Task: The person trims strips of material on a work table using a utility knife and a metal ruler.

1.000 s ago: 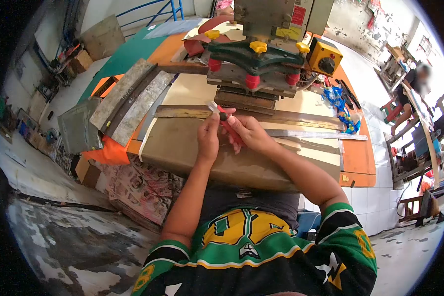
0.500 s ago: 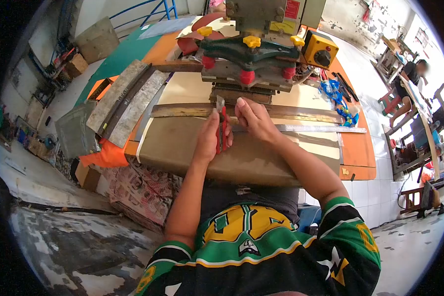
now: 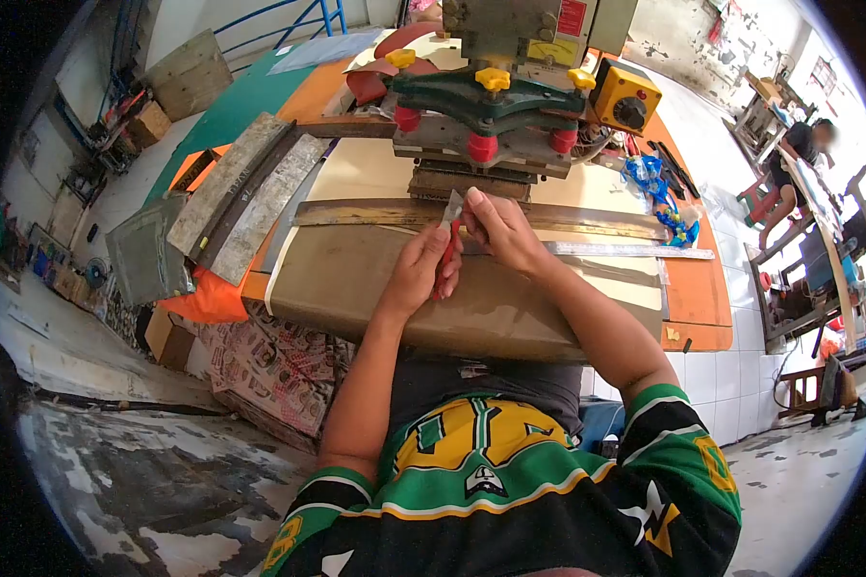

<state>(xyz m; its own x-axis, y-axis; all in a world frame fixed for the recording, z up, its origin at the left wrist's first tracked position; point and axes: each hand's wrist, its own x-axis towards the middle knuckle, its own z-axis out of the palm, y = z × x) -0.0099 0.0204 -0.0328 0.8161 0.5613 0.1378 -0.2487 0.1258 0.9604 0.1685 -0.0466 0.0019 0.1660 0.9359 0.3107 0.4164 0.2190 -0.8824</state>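
Note:
My left hand (image 3: 417, 274) is closed around the red handle of a utility knife (image 3: 449, 245), its metal blade tilted up and to the right. Close beside the blade, my right hand (image 3: 505, 231) is held in a pinch, thumb and fingertips together; whatever lies between them, if anything, is too small to make out. Both hands are above a brown sheet (image 3: 346, 274) that drapes over the near table edge. Behind them lies a long, worn metal bar (image 3: 346, 213). A steel ruler (image 3: 635, 251) extends right from beneath my right forearm.
A press (image 3: 491, 91) with yellow knobs stands just beyond my hands, a yellow control box (image 3: 625, 96) at its right. Metal plates (image 3: 265, 207) lie at the left. Blue wrappers (image 3: 659, 197) sit on the right side. A person (image 3: 797, 154) sits at a far-right bench.
The knife has tilted to the right, bringing its blade closer to my right fingertips. My left hand has shifted slightly right; my right hand has barely moved.

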